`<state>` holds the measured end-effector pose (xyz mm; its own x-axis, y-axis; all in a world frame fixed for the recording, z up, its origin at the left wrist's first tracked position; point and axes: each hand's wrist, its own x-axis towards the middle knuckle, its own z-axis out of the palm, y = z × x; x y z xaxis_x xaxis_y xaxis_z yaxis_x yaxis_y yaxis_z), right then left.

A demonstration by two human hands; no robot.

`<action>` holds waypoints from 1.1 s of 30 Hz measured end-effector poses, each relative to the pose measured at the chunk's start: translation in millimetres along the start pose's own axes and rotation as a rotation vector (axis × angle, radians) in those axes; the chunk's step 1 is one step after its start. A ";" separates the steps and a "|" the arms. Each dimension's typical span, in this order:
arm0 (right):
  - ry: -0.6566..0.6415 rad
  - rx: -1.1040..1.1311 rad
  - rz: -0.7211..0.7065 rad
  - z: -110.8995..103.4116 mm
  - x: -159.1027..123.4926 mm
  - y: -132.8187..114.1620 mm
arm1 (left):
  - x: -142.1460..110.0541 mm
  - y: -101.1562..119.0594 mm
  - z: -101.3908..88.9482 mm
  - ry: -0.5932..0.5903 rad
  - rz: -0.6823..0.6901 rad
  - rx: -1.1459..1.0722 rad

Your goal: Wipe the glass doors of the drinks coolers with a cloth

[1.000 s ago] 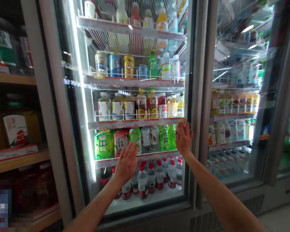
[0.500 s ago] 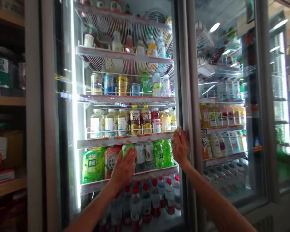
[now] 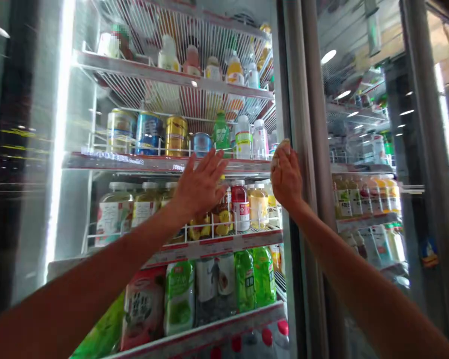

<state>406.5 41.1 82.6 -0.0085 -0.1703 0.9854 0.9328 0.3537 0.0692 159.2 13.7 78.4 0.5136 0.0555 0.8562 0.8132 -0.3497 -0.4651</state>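
Glass door point(image 3: 33, 149) of a drinks cooler point(image 3: 314, 249) fronts wire shelves point(image 3: 164, 163) of bottles point(image 3: 240, 204) and cans point(image 3: 147, 133). Left hand point(image 3: 200, 187) lies open, fingers spread, against the glass. Right hand point(image 3: 286, 174), unclenched, rests at the door's metal frame point(image 3: 303, 99). Neither grasps anything.

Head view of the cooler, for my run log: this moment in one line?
left hand: spread on glass door | right hand: on door's metal edge
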 end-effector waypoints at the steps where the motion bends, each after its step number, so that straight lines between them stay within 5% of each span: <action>1: -0.004 -0.004 -0.020 3.8 15.0 2.9 | 17.3 -9.4 -1.3 0.013 -0.013 0.003; 9: 0.007 0.046 -0.066 27.2 124.8 0.0 | 101.2 -72.3 -22.9 0.022 0.019 0.060; 14: 0.022 0.046 -0.094 54.3 217.4 -42.4 | 172.0 -124.5 -47.5 0.075 -0.065 0.131; 19: -0.150 0.043 -0.257 72.6 293.7 -82.2 | 241.5 -177.1 -69.6 0.105 -0.106 0.148; 21: -0.186 0.041 -0.257 76.5 326.5 -75.9 | 263.2 -193.7 -76.2 0.115 -0.125 0.139; 25: -0.107 0.019 -0.032 80.9 389.7 -42.1 | 304.3 -214.1 -87.8 0.123 -0.154 0.099; 29: -0.105 0.039 -0.059 76.8 393.7 -35.6 | 346.3 -214.4 -92.1 0.170 -0.216 0.027; 33: -0.281 0.025 -0.414 64.6 357.9 -40.2 | 370.6 -203.7 -84.8 0.289 -0.284 -0.014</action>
<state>342.7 25.3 442.6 -0.4761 -0.0482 0.8781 0.8218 0.3312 0.4637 160.6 26.2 509.5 0.1694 -0.1129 0.9791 0.9067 -0.3715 -0.1997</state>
